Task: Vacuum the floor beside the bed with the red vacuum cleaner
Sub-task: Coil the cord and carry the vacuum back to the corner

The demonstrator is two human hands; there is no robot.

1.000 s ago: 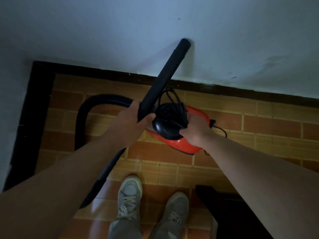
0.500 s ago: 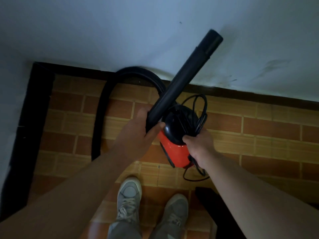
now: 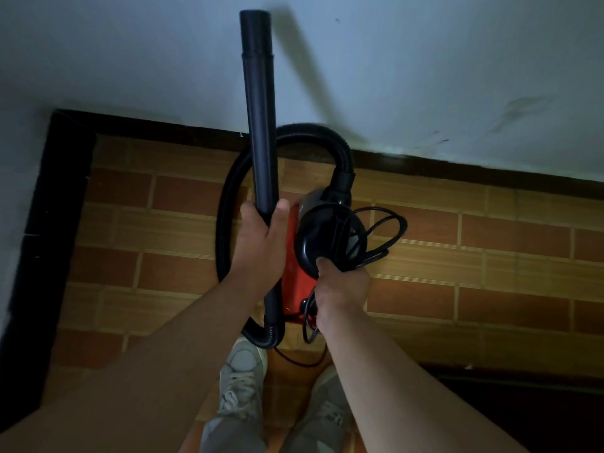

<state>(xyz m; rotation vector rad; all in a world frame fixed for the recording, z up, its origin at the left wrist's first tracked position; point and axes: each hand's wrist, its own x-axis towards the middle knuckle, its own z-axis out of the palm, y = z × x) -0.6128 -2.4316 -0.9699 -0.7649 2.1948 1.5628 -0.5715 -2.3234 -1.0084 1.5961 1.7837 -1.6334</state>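
The red vacuum cleaner hangs off the floor in front of me, its black rounded top turned toward the camera. My right hand grips its black handle together with loops of black power cord. My left hand grips the black rigid tube, which points straight up toward the wall. The black ribbed hose arcs from the cleaner's front round behind the tube and back under my left hand. No bed is in view.
Brown brick-pattern floor tiles lie below, bordered by a black skirting under a pale wall. My two grey sneakers stand at the bottom centre. A dark piece of furniture sits at lower right.
The cleaner has been lifted off the floor and turned upright. The tube swung from leaning right to pointing straight up. The hose loop moved from the left to behind the cleaner.
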